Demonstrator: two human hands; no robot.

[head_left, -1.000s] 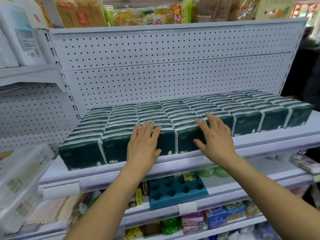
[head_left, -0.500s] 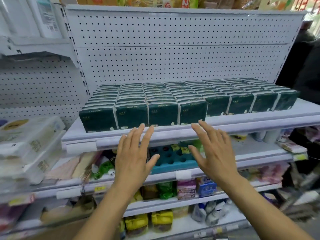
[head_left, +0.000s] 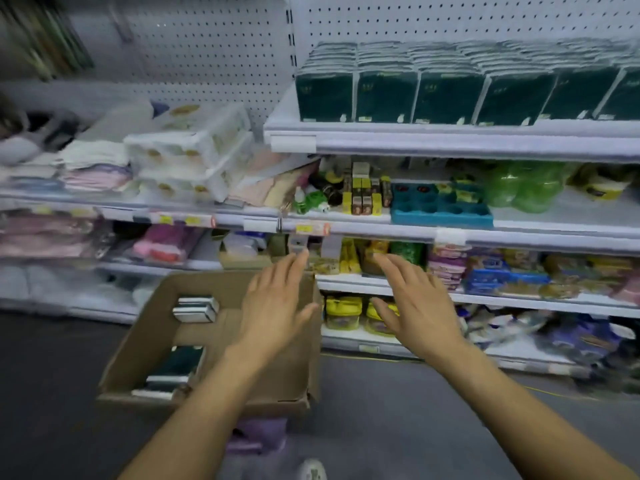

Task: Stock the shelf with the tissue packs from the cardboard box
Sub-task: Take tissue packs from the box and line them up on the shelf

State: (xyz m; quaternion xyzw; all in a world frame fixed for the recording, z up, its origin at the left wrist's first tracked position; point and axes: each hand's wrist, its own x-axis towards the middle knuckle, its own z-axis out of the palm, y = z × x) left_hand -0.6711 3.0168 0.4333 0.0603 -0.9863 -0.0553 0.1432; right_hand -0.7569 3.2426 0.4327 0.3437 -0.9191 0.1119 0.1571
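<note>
Down and away from the shelf [head_left: 450, 143] since half a second ago, left hand [head_left: 273, 306] over the cardboard box [head_left: 138, 344], right hand [head_left: 419, 306] beside it, fingers straight, holding nothing. Risk: fumbled grab among loose tissue packs [head_left: 195, 308]. Box's far right hidden; all motion-blurred.

two hands [head_left: 277, 306], one cardboard box [head_left: 145, 337].

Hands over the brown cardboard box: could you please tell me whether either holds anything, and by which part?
Nothing is held: the left hand and right hand hover open over the brown cardboard box.
</note>
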